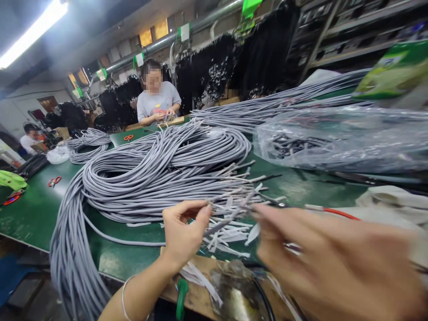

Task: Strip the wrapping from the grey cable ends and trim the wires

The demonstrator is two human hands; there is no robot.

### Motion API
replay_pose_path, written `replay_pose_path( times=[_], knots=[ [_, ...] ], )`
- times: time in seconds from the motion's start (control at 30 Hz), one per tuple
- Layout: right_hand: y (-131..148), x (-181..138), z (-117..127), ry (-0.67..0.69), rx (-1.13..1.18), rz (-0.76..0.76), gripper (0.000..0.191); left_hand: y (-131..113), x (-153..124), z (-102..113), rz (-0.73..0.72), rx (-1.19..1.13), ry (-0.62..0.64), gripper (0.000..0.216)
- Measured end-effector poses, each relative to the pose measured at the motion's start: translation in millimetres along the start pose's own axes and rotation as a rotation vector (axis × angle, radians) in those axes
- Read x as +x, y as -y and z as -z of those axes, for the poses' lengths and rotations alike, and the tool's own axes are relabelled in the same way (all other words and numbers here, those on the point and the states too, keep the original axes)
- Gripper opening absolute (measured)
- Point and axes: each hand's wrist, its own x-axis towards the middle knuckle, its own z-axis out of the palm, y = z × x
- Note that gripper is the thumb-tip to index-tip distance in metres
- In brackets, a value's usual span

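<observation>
My left hand (183, 232) pinches the end of a grey cable (230, 215) between thumb and fingers, just above the green table (36, 209). My right hand (334, 263) is large, close to the camera and blurred; its fingers reach toward the same cable end, and whether they grip anything is unclear. A big coil of grey cables (157, 174) lies behind my hands, with cut ends and loose white strips (230, 236) scattered beneath them.
A clear plastic bag of dark parts (334, 142) sits at right, with more grey cables (284, 104) behind. Red-handled scissors (54, 181) lie at left. One seated person (157, 100) works across the table, another (30, 138) at far left. A wooden block (200, 285) is at the near edge.
</observation>
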Motion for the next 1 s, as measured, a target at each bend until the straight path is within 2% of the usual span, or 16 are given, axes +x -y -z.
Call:
replay_pose_path(
  times=[0.03,0.1,0.57,0.7,0.8,0.87,0.93,1.0],
  knots=[
    [6.9,7.0,-2.8,-0.022,-0.014,0.104,0.028,-0.2,-0.5,-0.2,-0.005,0.011,-0.004,0.012],
    [17.3,16.3,-7.3,-0.024,-0.016,0.190,0.021,-0.8,-1.5,-0.6,-0.020,0.025,-0.016,0.011],
    [16.9,20.7,-5.7,0.019,-0.073,0.259,0.016,-1.7,-3.2,-0.3,-0.126,0.131,-0.011,0.011],
    [16.5,19.3,-8.1,0.052,-0.058,0.263,0.013,-0.7,-3.9,2.2,-0.250,0.225,0.066,0.012],
    [12.5,19.6,-11.8,0.052,-0.107,0.215,0.012,-1.4,-5.6,4.0,-0.381,0.242,0.187,0.014],
    [8.0,21.1,-14.5,0.053,-0.167,0.121,0.011,-2.4,-6.6,4.0,-0.424,0.186,0.300,0.013],
    [4.0,22.9,-17.0,0.017,-0.164,-0.027,0.009,-3.2,-6.2,3.3,-0.366,0.106,0.344,0.011],
    [2.1,23.9,-19.0,-0.024,-0.095,-0.153,0.007,-3.5,-3.9,2.6,-0.206,-0.007,0.261,0.009]
  ],
)
